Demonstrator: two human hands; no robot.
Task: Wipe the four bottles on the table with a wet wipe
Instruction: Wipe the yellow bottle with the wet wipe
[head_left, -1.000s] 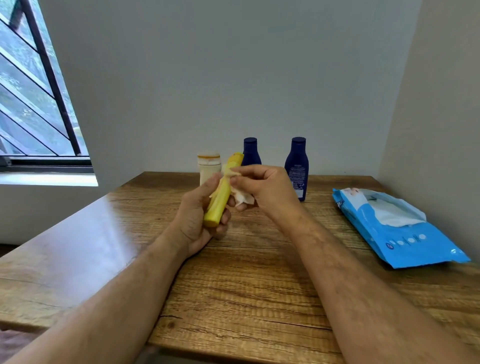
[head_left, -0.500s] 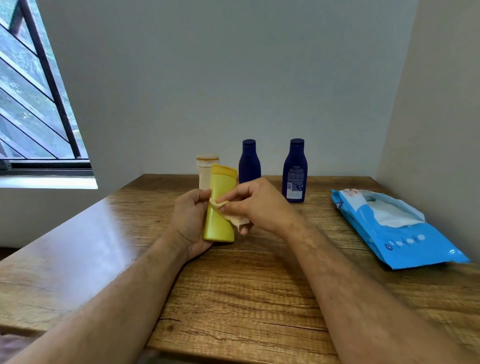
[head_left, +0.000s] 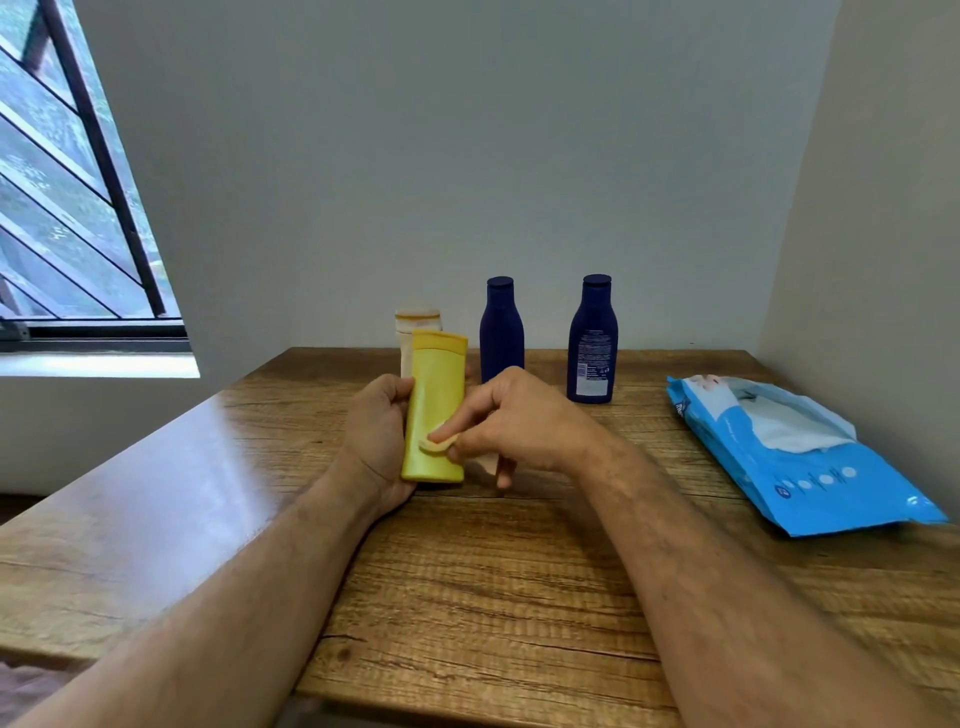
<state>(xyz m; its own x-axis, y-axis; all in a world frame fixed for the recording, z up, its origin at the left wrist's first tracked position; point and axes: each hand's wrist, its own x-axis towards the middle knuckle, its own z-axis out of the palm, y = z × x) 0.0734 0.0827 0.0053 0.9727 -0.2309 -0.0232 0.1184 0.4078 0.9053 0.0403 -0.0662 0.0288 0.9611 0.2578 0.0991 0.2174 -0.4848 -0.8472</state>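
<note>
the left hand (head_left: 376, 441) grasps the yellow bottle (head_left: 435, 410) upright above the middle of the wooden table (head_left: 467, 571), cap up. the right hand (head_left: 519, 423) pinches a folded wet wipe (head_left: 437, 442) against the bottle's lower front. at 12 o'clock stand a cream bottle (head_left: 415, 325) and two dark blue bottles (head_left: 501, 330), and the blue wipes pack (head_left: 800, 457) lies at 3 o'clock.

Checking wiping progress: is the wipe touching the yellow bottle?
Touching. The head view shows the right hand pressing the wipe flat against the yellow bottle.
</note>
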